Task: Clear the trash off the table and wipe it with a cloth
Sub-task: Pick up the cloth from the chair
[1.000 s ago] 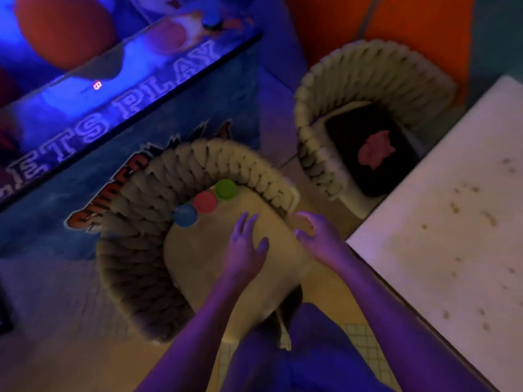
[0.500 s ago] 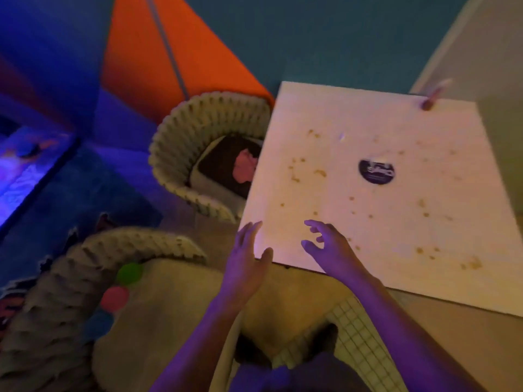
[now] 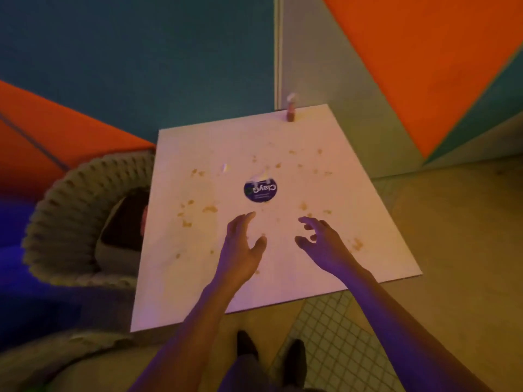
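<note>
My left hand (image 3: 243,247) hangs over the near half of the square pale tabletop (image 3: 376,230), fingers straight and together, thumb spread, holding nothing. My right hand (image 3: 322,244) is beside it, fingers loosely curled and apart, also holding nothing; I cannot tell whether either hand touches the surface.

Just beyond my fingertips, near the middle of the table, lies a round dark-blue sticker or lid with white lettering (image 3: 260,189), flat, with a small torn white scrap (image 3: 264,174) at its far edge. Another small pale scrap (image 3: 225,167) lies a little to its left. Brownish crumbs and smears (image 3: 210,209) are scattered over most of the tabletop, on both sides of my hands. At the far edge stands a small reddish-brown bottle with a pale cap (image 3: 291,107), upright, blurred.

Left of the table sits a woven beige wicker chair (image 3: 70,199) with a dark cushion (image 3: 127,219), its seat partly hidden under the table edge. My dark shoes (image 3: 246,343) stand on the floor below, beside pale gridded tiles (image 3: 334,340).
</note>
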